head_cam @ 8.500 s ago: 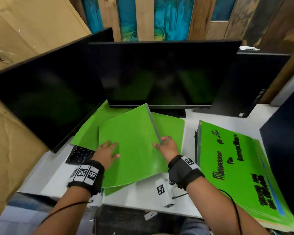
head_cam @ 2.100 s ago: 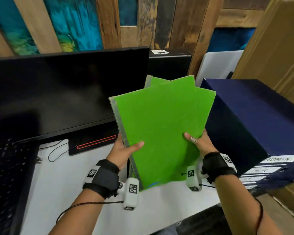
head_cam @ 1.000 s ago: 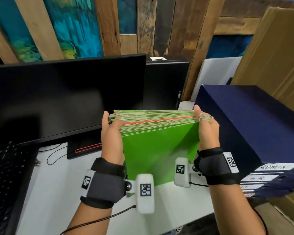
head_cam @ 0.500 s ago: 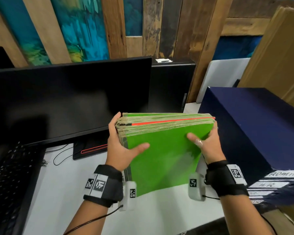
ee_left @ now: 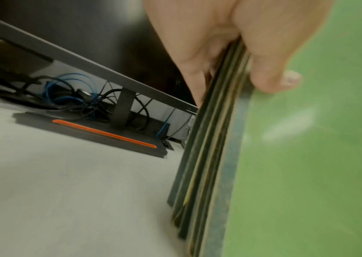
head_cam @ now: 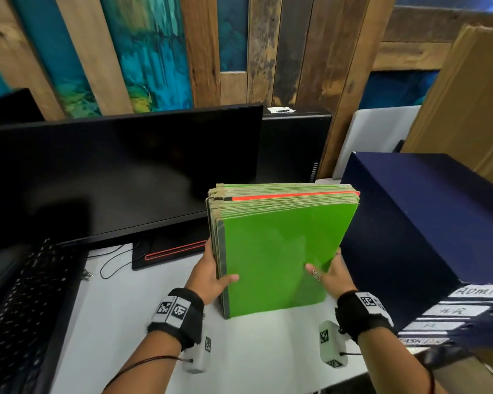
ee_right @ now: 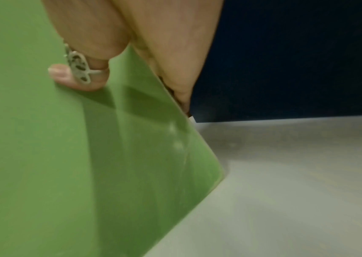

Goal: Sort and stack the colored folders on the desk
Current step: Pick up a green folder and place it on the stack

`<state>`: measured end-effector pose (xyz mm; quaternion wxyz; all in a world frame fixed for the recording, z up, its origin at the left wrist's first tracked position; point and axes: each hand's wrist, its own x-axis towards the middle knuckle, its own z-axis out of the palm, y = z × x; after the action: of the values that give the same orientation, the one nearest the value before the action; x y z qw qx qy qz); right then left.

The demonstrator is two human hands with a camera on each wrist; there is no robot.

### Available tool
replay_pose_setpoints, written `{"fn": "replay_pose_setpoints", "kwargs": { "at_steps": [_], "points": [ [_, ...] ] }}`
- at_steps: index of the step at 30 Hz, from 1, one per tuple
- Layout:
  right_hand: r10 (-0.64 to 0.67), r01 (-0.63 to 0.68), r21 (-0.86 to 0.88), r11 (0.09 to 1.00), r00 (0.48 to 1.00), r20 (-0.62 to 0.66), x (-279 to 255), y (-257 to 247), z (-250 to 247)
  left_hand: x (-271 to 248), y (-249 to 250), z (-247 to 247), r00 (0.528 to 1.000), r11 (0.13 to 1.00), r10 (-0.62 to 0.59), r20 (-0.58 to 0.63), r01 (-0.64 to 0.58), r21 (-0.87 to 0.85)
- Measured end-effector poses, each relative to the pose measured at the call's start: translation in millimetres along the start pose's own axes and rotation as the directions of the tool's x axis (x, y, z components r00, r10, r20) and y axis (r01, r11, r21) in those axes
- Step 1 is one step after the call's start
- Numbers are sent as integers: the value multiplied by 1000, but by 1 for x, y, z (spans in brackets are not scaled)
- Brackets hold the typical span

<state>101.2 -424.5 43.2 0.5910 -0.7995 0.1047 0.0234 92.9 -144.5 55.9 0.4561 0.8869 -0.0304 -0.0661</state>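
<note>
A thick stack of green folders (head_cam: 279,251) stands nearly upright on its lower edge on the white desk (head_cam: 125,322), with one orange-edged folder (head_cam: 291,195) showing near the top back. My left hand (head_cam: 211,275) grips the stack's left spine side, thumb on the front cover, fingers behind. In the left wrist view the left hand (ee_left: 237,52) pinches the dark folder spines (ee_left: 211,156). My right hand (head_cam: 326,275) holds the right edge, ringed thumb on the front. The right wrist view shows that thumb (ee_right: 74,78) on the green cover (ee_right: 65,156).
A black monitor (head_cam: 120,172) stands behind left, its base with a red stripe (head_cam: 171,251) and loose cables close to the stack. A keyboard (head_cam: 20,302) lies at far left. A dark blue file box (head_cam: 427,231) sits right beside the stack. Cardboard leans at right.
The stack has come down and tilted more upright, its lower edge now on the desk. Both hands slid lower along the sides; a second ago they held the top corners.
</note>
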Motion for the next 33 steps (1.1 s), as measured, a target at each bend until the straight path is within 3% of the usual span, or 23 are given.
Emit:
{"fn": "replay_pose_setpoints", "kwargs": {
  "at_steps": [3,6,10,13,20,24,29,33],
  "points": [
    [21,-13,70,997,994,-103,-4,7,8,-1,7,10,983,994,-31,-183,48,94],
    [24,-1,150,989,988,-153,-12,19,9,-3,10,14,979,965,-26,-203,78,252],
    [44,3,230,973,979,-199,-17,20,8,5,12,15,993,961,-54,-108,81,263],
    [78,-34,177,984,965,-251,-23,21,6,13,9,15,993,968,-117,5,113,225],
    [376,-375,45,926,904,-203,-26,16,-1,33,-16,36,919,938,-346,187,333,102],
    [429,-440,-26,898,887,-169,6,4,-10,86,-83,80,874,891,-438,213,453,-29],
    [416,-433,-163,886,900,-130,82,17,-12,87,-16,72,824,843,-530,198,537,21],
    [427,-448,-319,835,894,-137,127,36,-18,100,-13,89,818,829,-557,141,559,30]
  ]
}}
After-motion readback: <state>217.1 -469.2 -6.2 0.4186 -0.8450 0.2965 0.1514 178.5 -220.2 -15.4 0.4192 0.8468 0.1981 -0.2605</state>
